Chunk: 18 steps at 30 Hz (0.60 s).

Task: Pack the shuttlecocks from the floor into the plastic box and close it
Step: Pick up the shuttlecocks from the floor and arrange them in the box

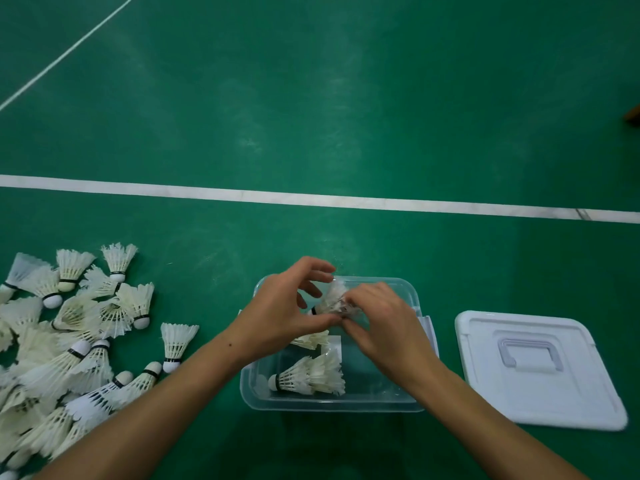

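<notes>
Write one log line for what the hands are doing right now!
left hand + right hand: hold white feather shuttlecock | above clear plastic box | white lid: off, on floor

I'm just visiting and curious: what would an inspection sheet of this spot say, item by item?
Surface: green court floor with white lines.
Job's things: clear box, open, a few shuttlecocks inside; lid on the floor to its right; shuttlecock pile to its left.
Clutter: white paper slips in the box.
Hands: left hand and right hand over the box, together holding a held shuttlecock.
Cables: nothing seen.
Surroundings: brown object at the right edge, too cropped to tell.
</notes>
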Each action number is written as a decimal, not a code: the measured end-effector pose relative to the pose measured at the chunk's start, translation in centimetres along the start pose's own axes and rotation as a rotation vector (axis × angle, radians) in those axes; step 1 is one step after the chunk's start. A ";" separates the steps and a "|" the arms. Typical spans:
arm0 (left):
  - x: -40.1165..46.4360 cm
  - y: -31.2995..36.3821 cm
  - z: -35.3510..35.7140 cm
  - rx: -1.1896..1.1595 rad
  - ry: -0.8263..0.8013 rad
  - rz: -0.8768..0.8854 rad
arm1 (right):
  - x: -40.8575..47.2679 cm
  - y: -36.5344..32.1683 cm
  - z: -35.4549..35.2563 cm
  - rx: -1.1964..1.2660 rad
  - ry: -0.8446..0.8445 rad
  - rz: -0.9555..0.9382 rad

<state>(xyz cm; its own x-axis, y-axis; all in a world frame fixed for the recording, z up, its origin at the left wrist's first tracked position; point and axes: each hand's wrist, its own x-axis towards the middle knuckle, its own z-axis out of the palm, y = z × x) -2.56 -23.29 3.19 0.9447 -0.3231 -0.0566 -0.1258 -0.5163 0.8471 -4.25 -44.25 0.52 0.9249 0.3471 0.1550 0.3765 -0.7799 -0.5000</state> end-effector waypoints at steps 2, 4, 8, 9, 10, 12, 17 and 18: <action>-0.4 -0.5 0.7 0.006 0.007 -0.056 | -0.9 0.4 0.3 -0.057 -0.007 0.088; -0.9 -1.0 1.7 0.028 0.021 -0.122 | -1.4 0.6 0.9 -0.165 -0.012 0.153; -1.3 -2.2 4.1 0.083 0.040 -0.232 | -1.2 0.6 2.7 -0.263 -0.096 0.272; -1.3 -2.6 4.6 0.097 0.046 -0.255 | -1.1 0.7 3.3 -0.277 -0.114 0.288; -1.1 -2.9 5.0 0.114 0.053 -0.275 | -1.0 0.8 3.9 -0.287 -0.127 0.303; -0.9 -3.6 5.4 0.140 0.058 -0.317 | -0.8 1.1 5.1 -0.296 -0.145 0.324; -0.6 -5.2 5.6 0.109 0.069 -0.409 | 0.3 2.0 6.7 -0.070 -0.209 0.392; -0.5 -5.5 5.7 0.100 0.077 -0.419 | 0.6 2.1 6.8 -0.011 -0.238 0.401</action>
<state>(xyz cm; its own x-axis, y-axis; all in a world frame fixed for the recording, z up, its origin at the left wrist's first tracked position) -4.09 -24.76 -4.45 0.9397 -0.0119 -0.3418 0.2476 -0.6657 0.7040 -3.28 -42.14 -6.24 0.9603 0.1260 -0.2489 -0.0064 -0.8820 -0.4712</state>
